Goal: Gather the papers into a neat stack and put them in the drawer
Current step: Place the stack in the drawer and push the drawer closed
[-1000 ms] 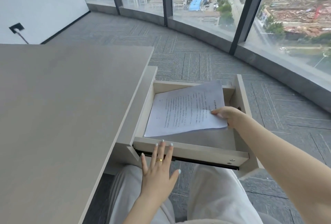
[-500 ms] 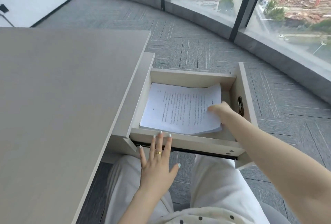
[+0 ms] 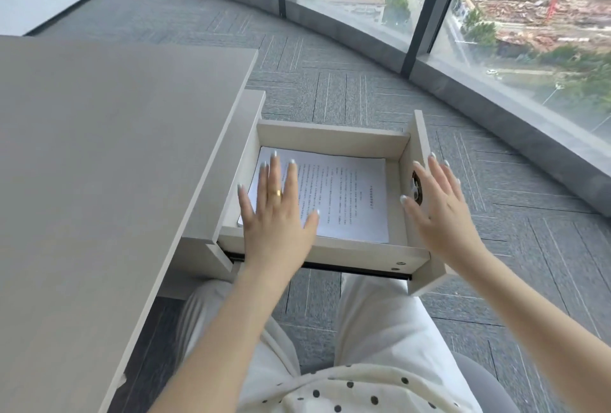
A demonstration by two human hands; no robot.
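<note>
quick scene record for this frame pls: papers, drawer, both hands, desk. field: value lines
papers: stack lying flat inside the drawer, printed side up
drawer: pulled out, open
left hand: open, fingers spread, over the near left part of the stack; contact cannot be told
right hand: open, holding nothing, at the drawer's front panel by the lock
desk: no papers on the visible top
task state: papers in, drawer not yet closed

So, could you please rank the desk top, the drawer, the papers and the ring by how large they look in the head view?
1. Desk top
2. Drawer
3. Papers, lying inside the drawer
4. Ring on the left hand
The desk top runs out of frame and sits nearer the camera, so its lead may be overstated.
</note>
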